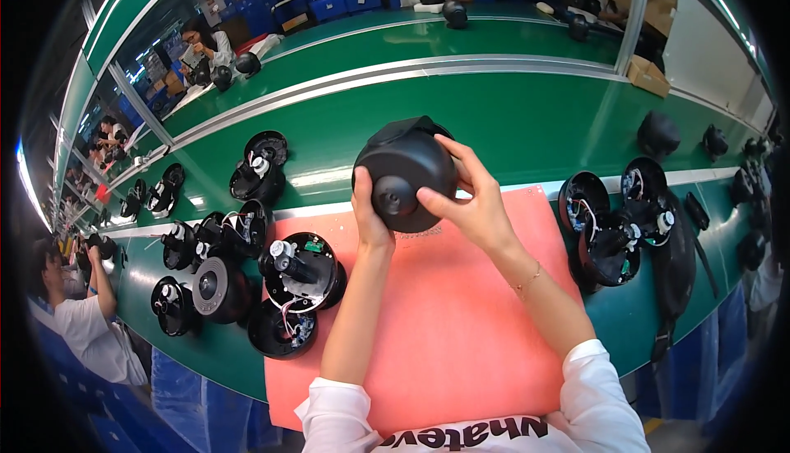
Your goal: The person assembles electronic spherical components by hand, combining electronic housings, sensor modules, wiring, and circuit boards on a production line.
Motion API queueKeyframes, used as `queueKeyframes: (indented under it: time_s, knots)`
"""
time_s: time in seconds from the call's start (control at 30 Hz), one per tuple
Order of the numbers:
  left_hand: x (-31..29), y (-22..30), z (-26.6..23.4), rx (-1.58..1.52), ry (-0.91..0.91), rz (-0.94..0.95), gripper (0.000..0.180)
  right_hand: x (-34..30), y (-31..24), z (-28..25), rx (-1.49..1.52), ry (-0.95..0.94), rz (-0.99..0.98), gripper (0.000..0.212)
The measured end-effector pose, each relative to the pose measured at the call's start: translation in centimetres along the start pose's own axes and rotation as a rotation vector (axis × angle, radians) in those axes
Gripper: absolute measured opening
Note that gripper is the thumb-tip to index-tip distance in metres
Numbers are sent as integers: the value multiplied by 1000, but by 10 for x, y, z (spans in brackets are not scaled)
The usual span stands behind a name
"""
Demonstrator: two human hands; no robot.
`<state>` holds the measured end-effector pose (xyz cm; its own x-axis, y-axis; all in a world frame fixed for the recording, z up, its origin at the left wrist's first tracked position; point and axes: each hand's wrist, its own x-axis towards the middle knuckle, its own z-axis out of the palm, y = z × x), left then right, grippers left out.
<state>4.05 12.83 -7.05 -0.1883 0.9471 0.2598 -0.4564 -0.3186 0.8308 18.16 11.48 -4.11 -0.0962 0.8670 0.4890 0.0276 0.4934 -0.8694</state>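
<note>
Between my two hands I hold up a rounded black plastic housing (pixel 409 169), with a small round knob-like boss on the side facing me. My left hand (pixel 370 210) grips its left side, thumb up along the edge. My right hand (pixel 469 198) wraps its right side, the thumb pressed near the boss and the fingers behind. Below lies a pink mat (pixel 461 313). At the mat's left edge rests an opened black housing (pixel 304 272) with a white-capped cylinder, wires and a green board inside; its other half (pixel 282 329) sits just nearer me.
More opened black housings (pixel 214 235) crowd the left; another group (pixel 609 231) stands right of the mat. Beside it lies a black strapped bag (pixel 679 268). A metal rail (pixel 395 74) crosses the green bench (pixel 510 116). A cardboard box (pixel 648 77) stands far right. Other people work across and left.
</note>
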Motion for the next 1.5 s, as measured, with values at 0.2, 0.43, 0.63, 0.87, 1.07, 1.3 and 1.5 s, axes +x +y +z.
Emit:
queueKeyframes:
  time_s: [0.2,0.43,0.63,0.87,1.07,1.3,1.5]
  knots:
    - [-5,23,12,-67,-1,-488,66,7,9,-15,444,-66,481,70]
    - [-56,65,19,-141,-136,-378,73,15,40,-35,967,105,743,62]
    - [-158,135,-40,171,-711,-680,59,31,93,-66,857,347,648,67]
    - [-202,181,-92,394,-222,-231,23,44,86,-68,-614,683,561,91]
    - [-193,194,-140,499,330,31,19,-46,-55,105,-524,-492,-413,42]
    - [-163,201,-162,546,349,106,16,-144,-59,227,-826,-496,-862,42]
    - [-150,200,-163,670,215,34,14,-128,-56,215,-850,-574,-851,45]
